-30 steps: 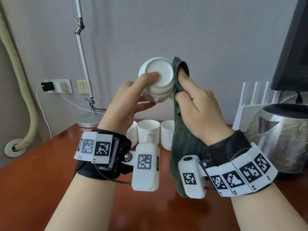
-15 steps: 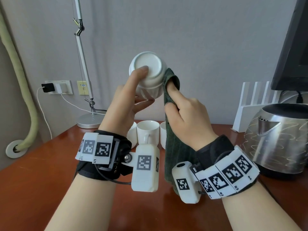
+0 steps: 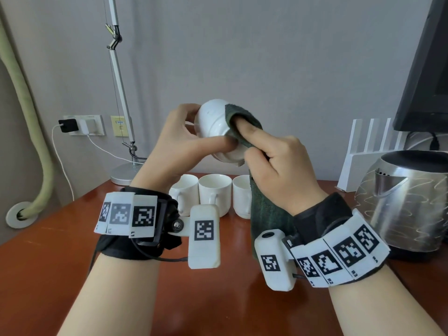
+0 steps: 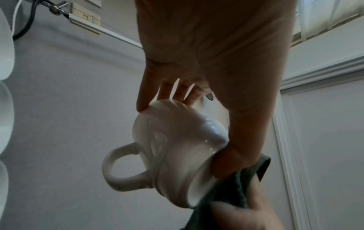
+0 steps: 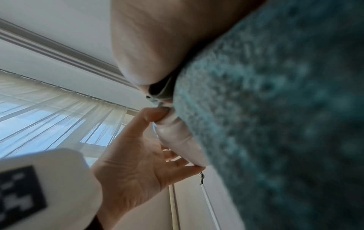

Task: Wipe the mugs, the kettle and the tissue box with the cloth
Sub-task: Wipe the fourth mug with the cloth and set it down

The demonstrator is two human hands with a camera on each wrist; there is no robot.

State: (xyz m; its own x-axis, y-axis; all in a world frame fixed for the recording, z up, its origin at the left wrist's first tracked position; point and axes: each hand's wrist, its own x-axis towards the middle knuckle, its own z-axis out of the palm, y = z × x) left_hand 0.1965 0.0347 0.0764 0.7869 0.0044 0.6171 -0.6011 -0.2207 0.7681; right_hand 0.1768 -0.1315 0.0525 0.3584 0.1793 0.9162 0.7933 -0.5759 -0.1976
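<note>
Left hand (image 3: 179,144) grips a tilted white mug (image 3: 215,124); right hand (image 3: 278,161) clutches the green cloth (image 3: 264,209) against it.

Both hands raised, fingers curled

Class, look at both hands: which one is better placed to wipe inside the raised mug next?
Right hand: it grips the cloth, already at the mug mouth; the left hand is busy holding the mug.

Glossy white ceramic mug (image 3: 215,127); rough dark-green terry cloth (image 3: 264,209); brushed, wavy-patterned steel kettle (image 3: 407,197); polished reddish-brown wooden worktop (image 3: 48,238).
</note>
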